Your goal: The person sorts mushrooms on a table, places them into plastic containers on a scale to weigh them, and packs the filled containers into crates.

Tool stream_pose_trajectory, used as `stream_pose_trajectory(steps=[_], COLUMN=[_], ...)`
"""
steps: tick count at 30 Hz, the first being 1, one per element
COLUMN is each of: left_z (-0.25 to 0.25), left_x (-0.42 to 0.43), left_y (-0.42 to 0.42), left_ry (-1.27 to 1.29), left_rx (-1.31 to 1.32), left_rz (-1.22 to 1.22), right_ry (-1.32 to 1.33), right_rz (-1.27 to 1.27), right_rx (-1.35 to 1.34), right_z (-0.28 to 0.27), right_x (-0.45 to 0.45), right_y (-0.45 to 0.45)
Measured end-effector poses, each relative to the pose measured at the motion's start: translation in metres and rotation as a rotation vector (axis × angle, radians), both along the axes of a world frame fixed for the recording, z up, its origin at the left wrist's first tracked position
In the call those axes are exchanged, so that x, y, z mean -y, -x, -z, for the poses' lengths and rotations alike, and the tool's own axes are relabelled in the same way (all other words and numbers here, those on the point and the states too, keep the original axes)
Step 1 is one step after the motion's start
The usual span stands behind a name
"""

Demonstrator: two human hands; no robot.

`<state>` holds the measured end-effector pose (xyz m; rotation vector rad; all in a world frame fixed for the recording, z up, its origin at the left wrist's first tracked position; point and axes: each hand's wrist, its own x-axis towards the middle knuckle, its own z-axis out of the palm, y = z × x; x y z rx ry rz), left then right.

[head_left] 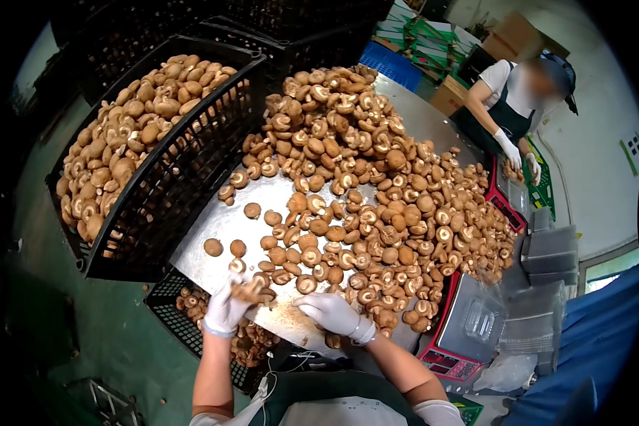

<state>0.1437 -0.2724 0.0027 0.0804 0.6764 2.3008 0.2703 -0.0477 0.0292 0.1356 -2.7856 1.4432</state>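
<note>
At the near edge of the metal table (198, 241), my left hand (225, 305) in a white glove is closed on brown mushrooms (247, 290). My right hand (333, 314), also gloved in white, lies low over the tabletop beside some crumbs; its fingers are pressed together and what they hold, if anything, is hidden. Loose mushrooms (306, 284) lie just beyond both hands. A large mushroom pile (348, 121) spreads across the table behind them. Below my left hand, a lower black crate (170, 302) holds more mushrooms.
A tall black crate (163, 184) full of mushrooms stands at the left. Red scales (447, 355) and stacked clear trays (532, 319) are at the right. Across the table, a co-worker (507, 92) in white gloves handles mushrooms by another scale (504, 199).
</note>
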Motion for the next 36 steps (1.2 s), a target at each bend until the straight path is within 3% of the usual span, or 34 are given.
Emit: stream_pose_trajectory(steps=[3, 4, 6, 7, 10, 12, 14, 16, 20, 23, 25, 26, 28, 29, 32, 34, 36], left_z=[-0.005, -0.022, -0.026, -0.026, -0.026, -0.016, -0.008, 0.005, 0.017, 0.015, 0.013, 0.013, 0.015, 0.017, 0.015, 0.009, 0.002], left_x=[0.049, 0.058, 0.058, 0.047, 0.002, -0.018, -0.030, -0.035, -0.040, -0.042, -0.041, -0.040, -0.034, -0.032, -0.029, -0.032, -0.036], left_y=[0.008, 0.009, 0.014, 0.014, 0.009, 0.005, -0.004, -0.012, -0.018, -0.015, -0.011, -0.011, -0.011, -0.010, -0.010, -0.010, -0.011], left_ry=[0.262, 0.489, 0.834, 0.981, 0.985, 1.044, 1.093, 1.174, 1.195, 1.225, 1.251, 1.252, 1.217, 1.181, 1.105, 1.087, 1.065], left_rx=[-0.416, -0.507, -0.683, -0.628, -0.609, -1.024, -1.240, -1.369, -1.447, -1.367, -1.300, -1.302, -1.241, -1.206, -1.151, -1.121, -1.135], left_rz=[0.270, 0.398, 0.422, 0.323, 0.103, 0.087, 0.110, 0.146, 0.078, 0.063, 0.050, 0.051, -0.029, -0.066, -0.100, -0.093, -0.121], right_ry=[0.148, 0.172, -0.065, -0.151, -0.421, -0.553, -0.695, -0.537, -0.571, -0.725, -1.090, -1.089, -0.658, -0.407, 0.701, 0.989, 1.441], right_rz=[0.123, 0.182, 0.276, 0.321, 0.397, 0.299, 0.181, 0.124, 0.333, 0.326, 0.205, 0.207, 0.267, 0.266, 0.333, 0.355, 0.410], right_rx=[0.182, 0.173, 0.083, 0.032, -0.095, -0.120, 0.002, -0.016, -0.139, -0.195, 0.084, 0.084, -0.023, 0.064, 0.335, 0.342, 0.277], right_z=[-0.015, -0.013, -0.003, 0.002, 0.012, 0.039, 0.036, 0.034, 0.032, 0.034, 0.056, 0.058, 0.046, 0.041, 0.003, 0.019, 0.018], right_x=[-0.031, -0.043, -0.061, -0.065, -0.053, -0.042, -0.028, -0.023, -0.034, -0.032, -0.032, -0.034, -0.041, -0.045, -0.047, -0.053, -0.056], right_y=[-0.012, -0.009, 0.012, 0.024, 0.060, 0.062, 0.048, 0.031, 0.058, 0.093, 0.110, 0.107, 0.097, 0.091, 0.066, 0.048, 0.025])
